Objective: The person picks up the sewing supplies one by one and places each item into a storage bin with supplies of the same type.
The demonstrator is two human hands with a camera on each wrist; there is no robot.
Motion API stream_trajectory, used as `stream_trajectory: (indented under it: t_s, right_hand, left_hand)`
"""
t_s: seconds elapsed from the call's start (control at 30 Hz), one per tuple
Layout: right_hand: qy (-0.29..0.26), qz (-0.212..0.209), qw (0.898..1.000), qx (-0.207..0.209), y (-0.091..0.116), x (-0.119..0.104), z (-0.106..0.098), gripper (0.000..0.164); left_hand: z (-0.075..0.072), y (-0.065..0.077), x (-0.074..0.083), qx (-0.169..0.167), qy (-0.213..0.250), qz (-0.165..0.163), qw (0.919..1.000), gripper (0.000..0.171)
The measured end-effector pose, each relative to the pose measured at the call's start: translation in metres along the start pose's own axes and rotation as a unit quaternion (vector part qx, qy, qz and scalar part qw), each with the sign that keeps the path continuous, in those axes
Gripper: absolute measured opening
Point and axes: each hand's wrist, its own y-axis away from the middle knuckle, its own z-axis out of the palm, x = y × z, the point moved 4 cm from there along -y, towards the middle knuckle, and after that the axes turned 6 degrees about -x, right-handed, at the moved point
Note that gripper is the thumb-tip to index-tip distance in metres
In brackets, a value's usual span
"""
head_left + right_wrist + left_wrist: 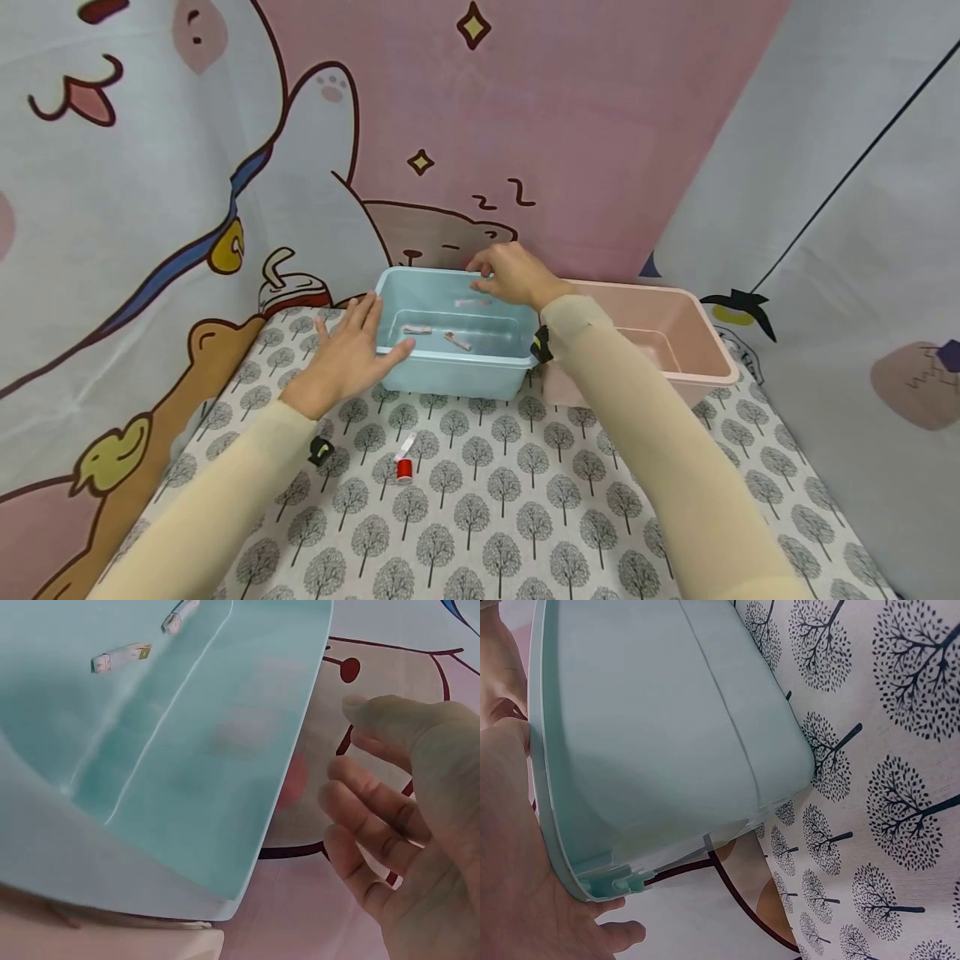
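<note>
A tub [450,379] stands on the table [517,500], 2 strips [457,341] on its floor, a 2nd tub [637,314] at its 3 o'clock, a spool [404,472] at its 7 o'clock.

The worktop [480,575] is covered in a white cloth printed with dark, round-crowned trees. Toward its far edge a light-blue, rectangular plastic bin [450,375] stands upright, just beside a pale-pink, rectangular plastic bin [630,310] on the right. Nearer, left of centre, lies a small red cylinder [405,472], with a slim white strip [406,447] at its far end (whether they touch is unclear).
</note>
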Motion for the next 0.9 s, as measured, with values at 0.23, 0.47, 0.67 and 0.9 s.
stream_trajectory:
  t_s: [0.23, 0.47, 0.67, 0.9]
  right_hand:
    - [-0.003, 0.005, 1.0, 0.0, 0.01, 0.002, 0.002, 0.027]
    - [0.002, 0.002, 1.0, 0.004, 0.023, -0.004, 0.003, 0.027]
    - [-0.006, -0.018, 1.0, 0.014, 0.036, -0.012, 0.004, 0.028]
    - [-0.013, -0.036, 0.999, 0.015, 0.054, -0.024, 0.008, 0.03]
  left_hand:
    - [-0.001, 0.0, 0.003, 0.001, 0.001, 0.003, 1.0, 0.115]
    - [-0.001, 0.001, 0.002, -0.003, 0.002, -0.002, 1.0, 0.116]
    - [-0.001, 0.002, 0.002, -0.007, 0.002, -0.003, 1.0, 0.116]
    - [-0.002, 0.001, 0.003, -0.004, 0.0, -0.002, 1.0, 0.116]
